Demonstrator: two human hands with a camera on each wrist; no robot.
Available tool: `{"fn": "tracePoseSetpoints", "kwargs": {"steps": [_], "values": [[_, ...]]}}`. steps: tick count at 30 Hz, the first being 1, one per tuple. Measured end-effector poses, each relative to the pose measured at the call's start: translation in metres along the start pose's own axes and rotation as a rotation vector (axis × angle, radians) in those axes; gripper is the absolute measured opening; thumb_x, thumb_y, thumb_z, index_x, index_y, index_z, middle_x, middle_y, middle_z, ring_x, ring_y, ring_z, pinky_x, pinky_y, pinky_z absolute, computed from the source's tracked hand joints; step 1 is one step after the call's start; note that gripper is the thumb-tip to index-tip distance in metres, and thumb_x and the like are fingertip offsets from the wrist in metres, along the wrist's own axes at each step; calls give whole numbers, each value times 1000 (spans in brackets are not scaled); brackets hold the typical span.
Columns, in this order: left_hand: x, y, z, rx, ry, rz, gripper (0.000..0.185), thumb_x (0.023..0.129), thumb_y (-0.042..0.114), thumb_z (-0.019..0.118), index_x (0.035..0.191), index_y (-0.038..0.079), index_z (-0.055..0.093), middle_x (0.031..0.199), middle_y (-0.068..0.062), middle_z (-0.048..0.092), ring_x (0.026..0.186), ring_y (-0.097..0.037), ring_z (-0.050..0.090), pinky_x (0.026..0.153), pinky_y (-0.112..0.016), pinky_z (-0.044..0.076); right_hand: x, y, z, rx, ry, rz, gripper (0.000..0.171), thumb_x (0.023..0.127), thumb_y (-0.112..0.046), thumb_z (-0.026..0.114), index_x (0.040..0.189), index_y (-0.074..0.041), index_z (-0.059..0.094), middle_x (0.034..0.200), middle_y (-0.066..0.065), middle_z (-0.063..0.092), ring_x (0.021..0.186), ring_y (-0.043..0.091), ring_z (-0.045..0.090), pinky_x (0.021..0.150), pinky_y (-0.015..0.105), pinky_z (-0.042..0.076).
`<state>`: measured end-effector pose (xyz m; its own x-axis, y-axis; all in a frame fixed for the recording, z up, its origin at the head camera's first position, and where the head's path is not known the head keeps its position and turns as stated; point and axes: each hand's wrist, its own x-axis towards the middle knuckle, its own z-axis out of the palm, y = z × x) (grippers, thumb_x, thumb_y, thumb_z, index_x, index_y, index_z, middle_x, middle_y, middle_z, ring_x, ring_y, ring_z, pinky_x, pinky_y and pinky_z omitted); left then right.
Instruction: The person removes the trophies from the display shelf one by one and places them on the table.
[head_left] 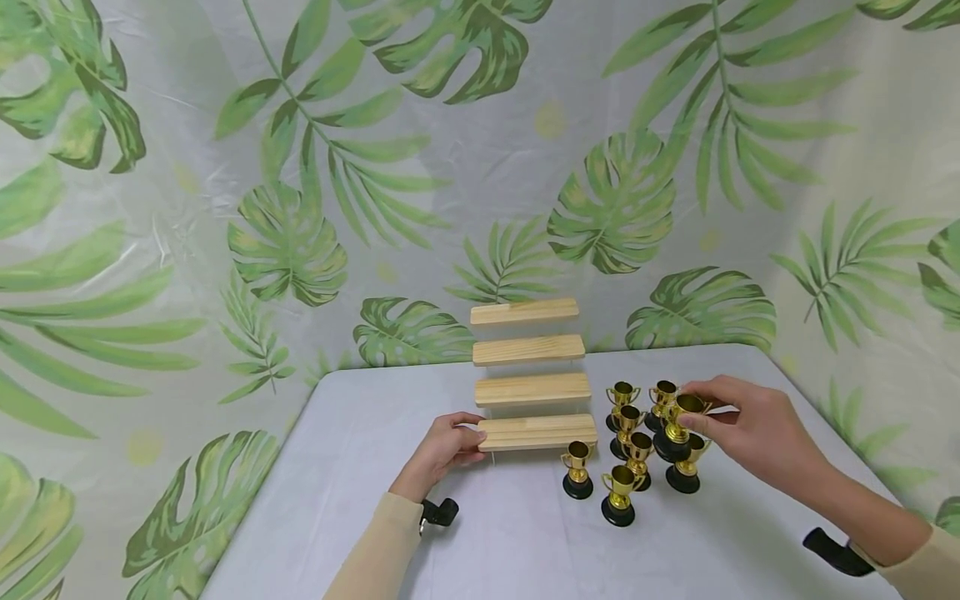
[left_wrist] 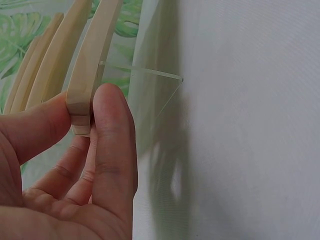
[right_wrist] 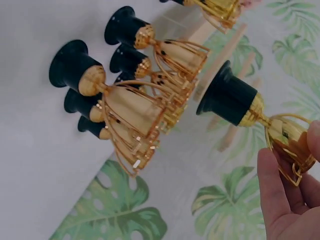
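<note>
A small gold trophy cup with a black base (right_wrist: 227, 95) is in my right hand (head_left: 765, 421), pinched by its bowl and lifted above the other trophies. In the right wrist view its base hangs apart from the standing cups. My left hand (head_left: 441, 452) pinches the left end of the lowest wooden board (head_left: 536, 432) of a stepped display rack. The left wrist view shows thumb and finger on either side of the board's end (left_wrist: 80, 107). A clear support (left_wrist: 150, 71) runs from under that board to the tabletop.
Several similar trophies stand right of the rack, among them a front one (head_left: 618, 497) and one near the lowest board (head_left: 577, 472). Three higher boards, the top one (head_left: 525, 312) included, rise behind. A leaf-patterned sheet (head_left: 465, 150) hangs behind the white-covered table (head_left: 330, 500).
</note>
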<state>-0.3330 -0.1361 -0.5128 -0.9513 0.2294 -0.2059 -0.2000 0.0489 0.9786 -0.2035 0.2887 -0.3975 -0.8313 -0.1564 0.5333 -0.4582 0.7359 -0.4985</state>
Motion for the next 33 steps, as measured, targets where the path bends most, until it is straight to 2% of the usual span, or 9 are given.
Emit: {"fn": "tracePoseSetpoints", "kwargs": {"steps": [10,21,25,28,33], "values": [[2,-1,-3,6,-12,-4,43,89,5,73,129,-4,59,97,-17,67,76,-19,69,72,-35,61,-23,6,13,8,-30,32,32,84,-25,84,113,-19,72,103,-8,68,78,6,71,66,19,56],[0,-1,-5,4,-11,-14,43,89,6,74,129,-3,59,100,-19,67,81,-23,70,72,-34,61,-45,17,43,14,-19,-7,34,79,-17,87,109,-19,72,95,-14,65,77,4,70,65,15,55],[0,-2,-4,2,-15,-15,43,89,6,73,129,-3,59,99,-18,67,80,-22,70,71,-33,61,-52,22,52,27,-32,17,35,78,-15,88,109,-17,73,94,-13,64,78,5,71,65,16,56],[0,-1,-3,4,-18,-9,43,89,6,74,130,-2,59,100,-18,67,79,-22,70,71,-33,61,-57,26,58,39,-41,36,35,77,-15,89,107,-18,73,95,-12,65,78,4,70,66,16,56],[0,-2,-3,1,-16,-15,43,89,6,74,129,-1,60,99,-18,67,79,-21,69,70,-33,61,-64,34,65,49,-33,11,34,76,-14,89,105,-21,72,96,-13,66,79,1,68,67,16,56]]}}
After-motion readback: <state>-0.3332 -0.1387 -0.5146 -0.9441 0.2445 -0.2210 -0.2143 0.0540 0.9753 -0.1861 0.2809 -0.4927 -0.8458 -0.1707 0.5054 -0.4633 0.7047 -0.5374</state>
